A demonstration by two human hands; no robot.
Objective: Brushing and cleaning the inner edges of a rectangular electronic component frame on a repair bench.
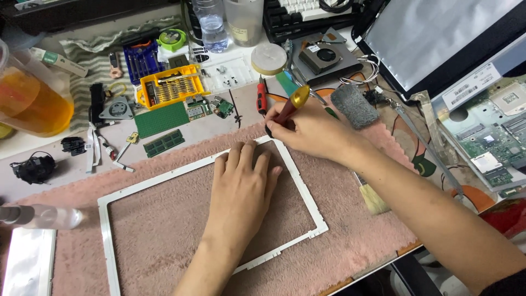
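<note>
Left hand (241,189) flat, fingers spread, pressing white frame (307,203) at centre, grip empty; right hand (312,129) grip closed around red screwdriver (290,107) at frame's upper corner; pink mat (350,235) beneath

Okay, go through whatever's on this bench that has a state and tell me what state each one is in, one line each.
Left hand: flat, palm down, pressing the white frame's top edge.
Right hand: closed around a screwdriver.
Screwdriver: held tilted, tip at the frame's corner.
White frame: lying flat on the pink mat.
Yellow bit case: open.
Water bottle: upright.
Brush: lying flat.
</note>
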